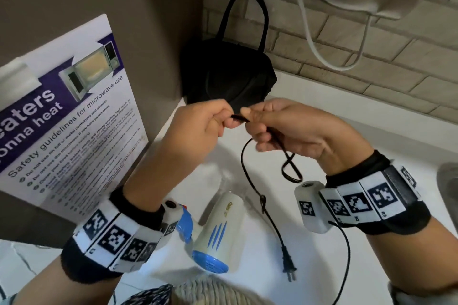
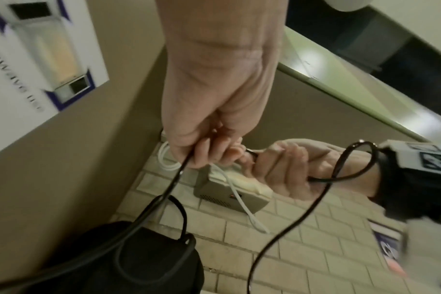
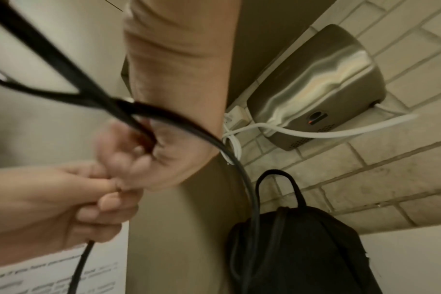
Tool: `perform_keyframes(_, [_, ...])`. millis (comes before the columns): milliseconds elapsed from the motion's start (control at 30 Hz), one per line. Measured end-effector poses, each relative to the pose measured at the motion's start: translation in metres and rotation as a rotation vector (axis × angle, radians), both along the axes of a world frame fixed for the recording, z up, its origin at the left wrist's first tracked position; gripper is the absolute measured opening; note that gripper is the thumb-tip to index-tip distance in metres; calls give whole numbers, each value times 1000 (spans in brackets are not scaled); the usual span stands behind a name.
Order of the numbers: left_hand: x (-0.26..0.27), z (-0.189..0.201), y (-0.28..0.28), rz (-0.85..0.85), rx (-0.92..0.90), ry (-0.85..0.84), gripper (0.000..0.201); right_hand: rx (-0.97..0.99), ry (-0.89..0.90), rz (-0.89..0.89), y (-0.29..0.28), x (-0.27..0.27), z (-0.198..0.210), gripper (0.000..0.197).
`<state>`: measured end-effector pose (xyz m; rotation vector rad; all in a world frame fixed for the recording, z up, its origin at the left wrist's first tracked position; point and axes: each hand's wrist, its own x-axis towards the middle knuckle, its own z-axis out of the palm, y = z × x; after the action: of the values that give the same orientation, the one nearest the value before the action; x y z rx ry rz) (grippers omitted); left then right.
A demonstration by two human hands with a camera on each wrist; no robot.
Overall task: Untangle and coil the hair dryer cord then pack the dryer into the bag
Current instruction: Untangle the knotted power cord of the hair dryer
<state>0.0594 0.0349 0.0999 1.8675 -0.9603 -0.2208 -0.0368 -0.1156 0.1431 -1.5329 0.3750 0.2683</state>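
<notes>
Above the counter's (image 1: pixel 309 96) middle I pinch the cord (image 1: pixel 250 176) between left hand (image 1: pixel 198 129) and right hand (image 1: pixel 295 129), untangling; next, loosen its knot (image 1: pixel 262 199). Dryer (image 1: pixel 218 228) lies at the near edge, bag (image 1: pixel 230 74) in the far corner.

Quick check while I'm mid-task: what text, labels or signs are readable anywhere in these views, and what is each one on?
"Safety guidelines for microwave use": poster on the left wall.
"eaters" and "onna heat": cut-off white headline on the same poster.
"Do not use tin foil or metal containers and utensils": first bullet, roughly legible; the lower bullets are too small.
Small gold label on the hair dryer: unreadable.
Wrist bands: coded squares only, no words.
</notes>
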Motion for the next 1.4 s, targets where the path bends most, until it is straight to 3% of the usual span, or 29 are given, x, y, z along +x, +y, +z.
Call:
perform_keyframes(100, [18, -2, 3, 44, -66, 170, 27, -29, -44, -4, 4, -1, 2, 28])
perform_keyframes(200, [21, -2, 14, -56, -131, 435, 35, -79, -85, 15, 6, -8, -4, 28])
perform_keyframes(267, [17, 1, 20, -108, -163, 508, 37, -138, -115, 16, 7, -13, -10, 27])
perform_keyframes(400, [14, 9, 30, -128, -162, 475, 38, -146, -135, 26, 9, -21, -23, 23])
perform_keyframes(533, [12, 15, 32, -95, -255, 494, 37, 14, -160, 60, 8, -25, -24, 27])
perform_keyframes(667, [1, 15, 28, -63, -106, 179, 29, 214, -191, -84, 6, -21, -4, 18])
perform_keyframes(733, [-4, 13, 25, -37, -3, 115, 30, 175, -153, -105, 5, -18, 6, 20])
perform_keyframes(800, [-1, 10, 22, 22, -21, 152, 31, 118, -126, -79, 6, -18, 10, 24])
perform_keyframes(867, [7, 10, 23, 34, -124, 298, 35, 80, -118, -45, 8, -21, 7, 24])
perform_keyframes(1033, [11, 19, 34, -89, -303, 478, 54, -121, -158, 69, 8, -29, -18, 27])
perform_keyframes(1133, [17, 29, 39, -66, -455, 605, 47, -169, -152, 112, 8, -35, -25, 32])
perform_keyframes(1267, [27, 31, 47, -59, -542, 674, 68, -209, -104, 74, 4, -42, -33, 33])
perform_keyframes(1400, [35, 28, 54, 18, -544, 677, 68, -299, -127, -93, -8, -48, -48, 33])
